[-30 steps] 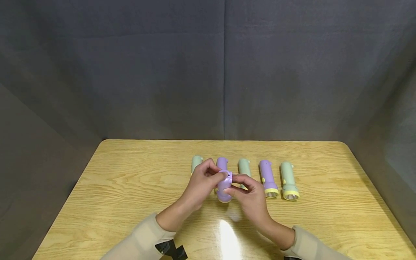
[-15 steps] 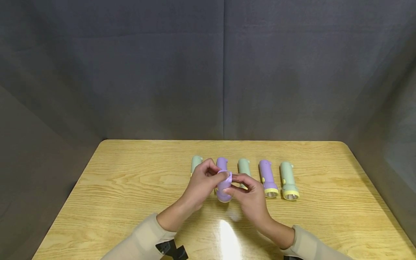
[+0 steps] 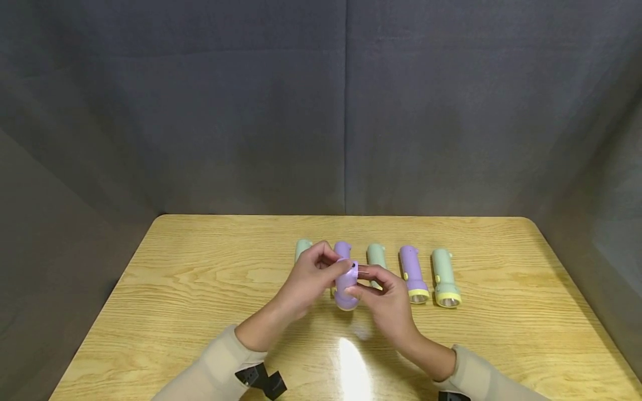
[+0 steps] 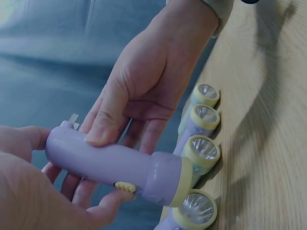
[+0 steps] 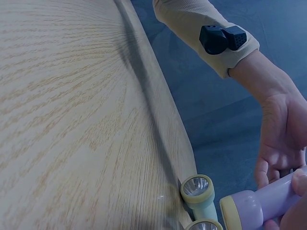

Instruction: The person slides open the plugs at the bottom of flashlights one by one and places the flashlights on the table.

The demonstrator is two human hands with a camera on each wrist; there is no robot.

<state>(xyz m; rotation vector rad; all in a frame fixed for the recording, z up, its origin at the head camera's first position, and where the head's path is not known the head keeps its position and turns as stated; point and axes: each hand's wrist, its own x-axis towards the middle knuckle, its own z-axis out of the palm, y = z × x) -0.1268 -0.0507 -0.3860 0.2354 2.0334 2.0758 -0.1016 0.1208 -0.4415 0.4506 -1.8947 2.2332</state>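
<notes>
Both hands hold a purple flashlight [image 3: 345, 289] above the table, its yellow-rimmed lens end tipped down toward me. My left hand [image 3: 305, 281] grips it, thumb at the tail end beside a small dark hole. In the left wrist view, left-hand fingers curl under the flashlight near its yellow switch [image 4: 125, 187]. My right hand [image 3: 388, 303] pinches the barrel with the thumb, its index finger near the tail. A small clear strip [image 4: 73, 118] sticks out at the tail by the right-hand fingers, most of which are hidden behind the barrel.
Several flashlights lie in a row on the wooden table [image 3: 165, 312] behind the hands, including a purple one [image 3: 413, 273] and a green one [image 3: 445, 278] at the right. The left ones are partly covered by the hands. A grey curtain [image 3: 225, 122] surrounds the table.
The left thumb covers the tail's dark hole half a second ago and now sits back, showing it. The left wrist has shifted slightly left. Both hands keep their hold on the flashlight.
</notes>
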